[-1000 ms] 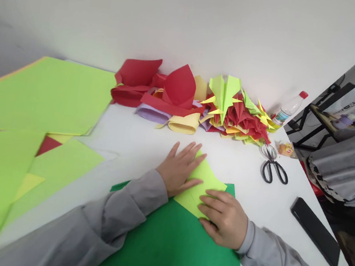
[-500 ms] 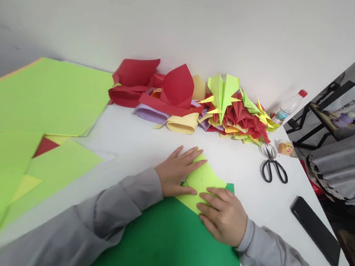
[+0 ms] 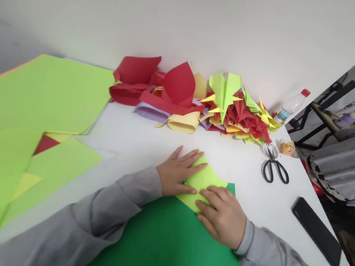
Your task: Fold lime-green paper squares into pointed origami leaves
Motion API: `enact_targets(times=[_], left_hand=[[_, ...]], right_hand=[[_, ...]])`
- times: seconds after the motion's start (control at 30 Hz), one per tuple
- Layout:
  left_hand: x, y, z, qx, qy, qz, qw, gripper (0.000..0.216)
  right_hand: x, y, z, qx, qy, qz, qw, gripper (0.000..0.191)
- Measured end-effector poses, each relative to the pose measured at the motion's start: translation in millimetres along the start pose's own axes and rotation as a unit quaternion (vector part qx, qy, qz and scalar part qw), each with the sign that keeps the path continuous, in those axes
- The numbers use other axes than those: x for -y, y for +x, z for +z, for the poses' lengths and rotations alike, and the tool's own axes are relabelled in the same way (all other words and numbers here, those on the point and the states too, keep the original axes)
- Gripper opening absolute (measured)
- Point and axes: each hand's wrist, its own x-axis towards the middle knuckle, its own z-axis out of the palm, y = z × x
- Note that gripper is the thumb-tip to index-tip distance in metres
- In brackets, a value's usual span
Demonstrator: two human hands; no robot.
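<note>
A small lime-green sheet of paper (image 3: 208, 178) lies under both my hands, across the far end of a large dark-green sheet (image 3: 163, 244). My left hand (image 3: 177, 172) is spread over its left side, fingers apart and pointing right. From the right, my right hand (image 3: 222, 213) rests on the near right part of the paper, its fingers stretched flat toward the left. Parts of the small sheet are hidden beneath the fingers, and a faint crease mark shows near its middle.
Along the wall sit rolled red, purple and yellow papers (image 3: 179, 83) and a pile of folded paper pieces (image 3: 248, 118). Scissors (image 3: 275, 170), a bottle (image 3: 290, 106), a small packet (image 3: 287, 148) and a black case (image 3: 316, 232) stand right. Large lime sheets (image 3: 48, 94) cover the left.
The view has shifted very slightly. Both hands stay on the lime-green paper; the fingers of my right hand have slid a little to the left.
</note>
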Motion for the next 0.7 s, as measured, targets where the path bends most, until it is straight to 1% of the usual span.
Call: enact_targets(times=[0.2, 0.37, 0.57, 0.7], left_hand=[[2, -3, 0, 0.017, -0.016, -0.017, 1.0, 0.069], [12, -6, -3, 0.006, -0.022, -0.025, 0.999, 0.051], [21, -8, -4, 0.0, -0.037, -0.031, 0.999, 0.049], [30, -9, -3, -0.014, -0.072, -0.024, 0.997, 0.052]], right_hand=[[-1, -1, 2, -0.002, 0.006, -0.004, 1.0, 0.026], [0, -1, 2, -0.005, 0.005, 0.0, 1.0, 0.026], [-1, -2, 2, 0.002, 0.005, -0.004, 1.0, 0.027], [-1, -3, 3, -0.013, 0.015, -0.008, 1.0, 0.027]])
